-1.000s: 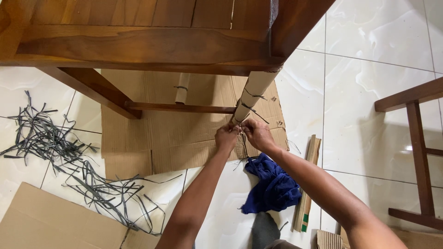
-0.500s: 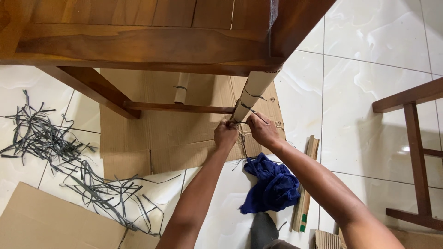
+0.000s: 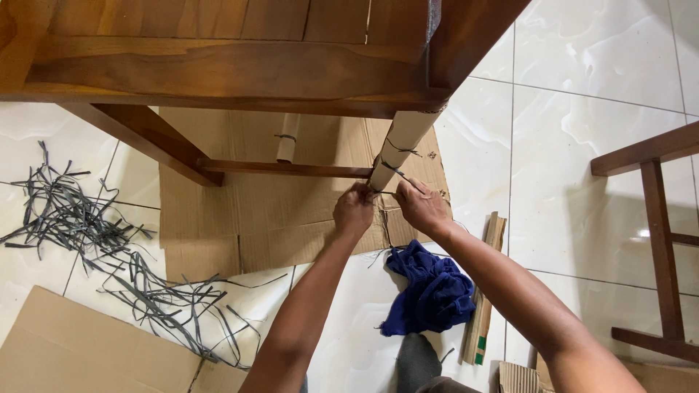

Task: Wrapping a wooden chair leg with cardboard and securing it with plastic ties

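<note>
A: Starting at the left, what lies on the floor?

B: A loose heap of dark plastic strips (image 3: 109,247) spread over the white tiles (image 3: 582,182), and nearer, at the bottom left, a flat cardboard sheet (image 3: 80,349). Above them runs the brown wooden table (image 3: 218,65), seen from over its edge.

A: And under the table?

B: A larger corrugated cardboard mat (image 3: 277,211) lies on the floor beneath it. A far leg wrapped in cardboard (image 3: 287,140) stands on it, and right of that the near cardboard-wrapped leg (image 3: 399,149), tied round with dark strips.

A: Where are the hands?

B: Both are at the foot of that near leg. The left hand (image 3: 354,209) is curled in against the left side of the wrap, fingers bunched together on it; whether they pinch a strip I cannot tell. The right hand (image 3: 419,206) sits just right of the leg, fingers drawn together at a dark tie (image 3: 397,173).

A: Further right?

B: A crumpled blue cloth (image 3: 429,287) lies near the right forearm, a wooden offcut (image 3: 484,291) just beside it, and part of another wooden frame (image 3: 659,233) at the right edge.
</note>
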